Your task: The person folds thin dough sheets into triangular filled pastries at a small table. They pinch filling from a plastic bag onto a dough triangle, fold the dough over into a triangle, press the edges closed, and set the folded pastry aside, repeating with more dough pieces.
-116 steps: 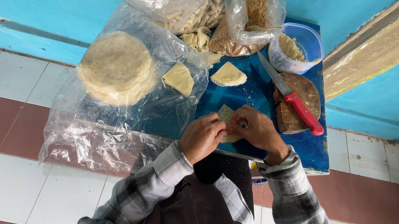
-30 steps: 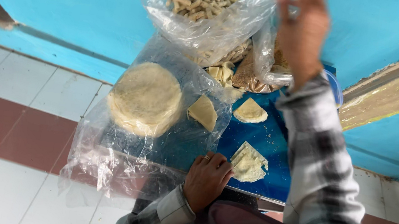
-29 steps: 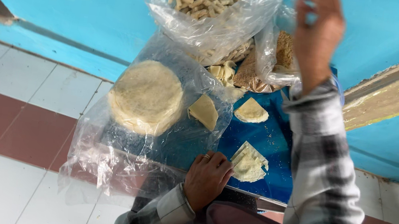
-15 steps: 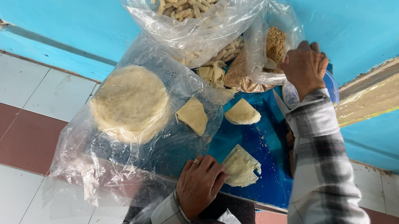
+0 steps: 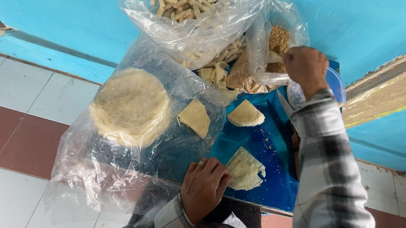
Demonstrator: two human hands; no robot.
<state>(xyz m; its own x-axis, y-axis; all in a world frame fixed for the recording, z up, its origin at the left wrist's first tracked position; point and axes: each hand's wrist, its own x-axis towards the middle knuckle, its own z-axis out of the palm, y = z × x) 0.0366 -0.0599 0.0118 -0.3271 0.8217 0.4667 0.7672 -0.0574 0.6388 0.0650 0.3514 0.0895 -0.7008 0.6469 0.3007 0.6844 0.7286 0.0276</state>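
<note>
We note the left hand [image 5: 203, 185] lying flat, fingers together, on the half-folded wrapper [image 5: 244, 169]; the right hand [image 5: 305, 65] pinches filling at the bowl [image 5: 338, 85]; rolling remains.

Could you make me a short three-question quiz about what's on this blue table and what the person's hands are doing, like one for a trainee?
1. True or false: the left hand rests beside the folded wrapper on the blue table.
2. Where is the right hand? A) on the round stack B) up at the bag of crumbs and the plastic tub C) on the floor tiles
3. Fill in: the big clear bag at the top holds many pale little ____.

Key: 1 true; 2 B; 3 rolls.
</note>
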